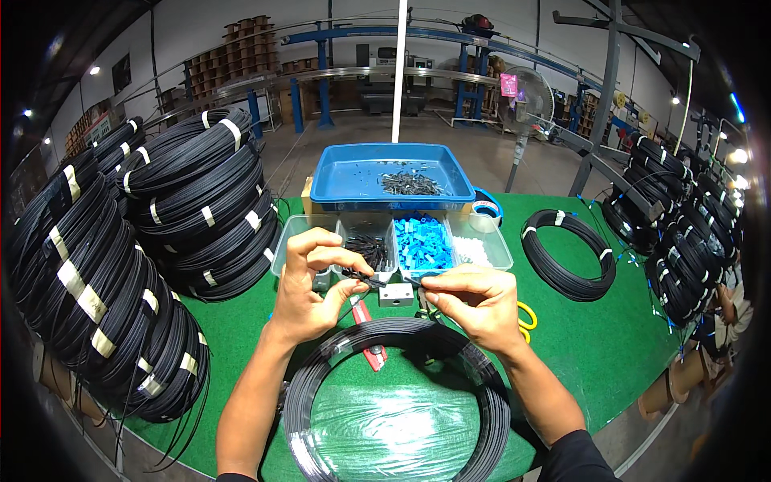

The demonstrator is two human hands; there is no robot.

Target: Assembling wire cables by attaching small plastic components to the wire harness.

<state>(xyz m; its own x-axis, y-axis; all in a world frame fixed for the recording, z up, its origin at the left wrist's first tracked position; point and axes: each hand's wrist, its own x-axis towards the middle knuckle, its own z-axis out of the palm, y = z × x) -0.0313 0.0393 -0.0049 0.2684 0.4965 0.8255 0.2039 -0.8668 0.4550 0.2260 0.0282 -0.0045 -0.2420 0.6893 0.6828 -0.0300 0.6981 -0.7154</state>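
Below left hand [309, 281] (pinching a small black piece [368, 278]) and right hand [479, 301] (pinching a dark bit [413, 281]), black cable coil [299, 410] sits on green tabletop [578, 345]; grey floor [490, 153] way out past both.

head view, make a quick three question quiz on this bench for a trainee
1. Pick one: in the clear box, the parts just left of the white pieces are a) red, b) blue, c) yellow.
2. True or false: the blue tray stands nearer the person than the clear box.
3. Fill in: between the left hand and right hand sits a small grey ____.

Key: 1 b; 2 false, the blue tray stands beyond; 3 block.
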